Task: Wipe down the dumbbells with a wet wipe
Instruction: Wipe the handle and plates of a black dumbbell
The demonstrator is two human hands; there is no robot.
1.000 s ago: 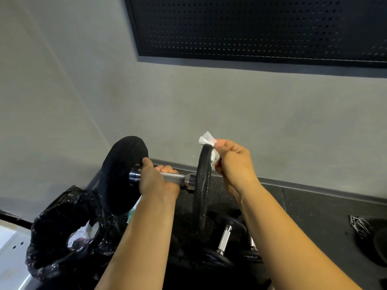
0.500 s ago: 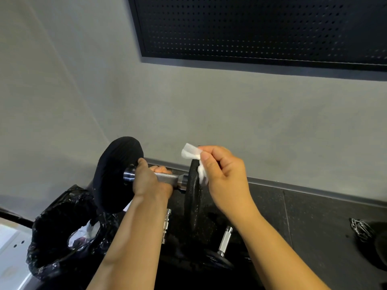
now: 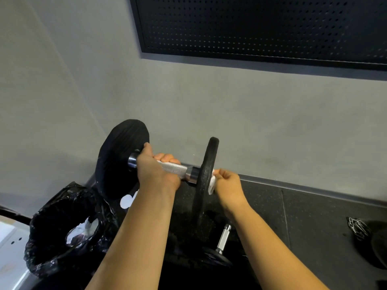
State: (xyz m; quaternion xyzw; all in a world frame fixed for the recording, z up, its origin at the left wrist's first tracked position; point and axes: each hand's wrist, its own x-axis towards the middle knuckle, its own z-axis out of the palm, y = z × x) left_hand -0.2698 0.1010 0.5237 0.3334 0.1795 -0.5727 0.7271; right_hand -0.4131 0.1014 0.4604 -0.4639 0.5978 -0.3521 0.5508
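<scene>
I hold a dumbbell (image 3: pixel 178 169) level in front of me, with two black plates and a knurled silver handle. My left hand (image 3: pixel 156 171) grips the handle close to the left plate (image 3: pixel 119 158). My right hand (image 3: pixel 228 185) pinches a white wet wipe (image 3: pixel 212 185) against the outer face of the right plate (image 3: pixel 206 178), about halfway down it. Most of the wipe is hidden behind the plate and my fingers.
A bin lined with a black bag (image 3: pixel 62 233) holding crumpled white wipes stands at lower left. Another dumbbell (image 3: pixel 222 241) lies on the black rubber floor (image 3: pixel 314 216) below my arms. A coiled chain (image 3: pixel 359 227) lies at right. A grey wall rises close ahead.
My right hand slid the wipe from the top rim of the right plate down its outer face. The dumbbell stayed in my left hand.
</scene>
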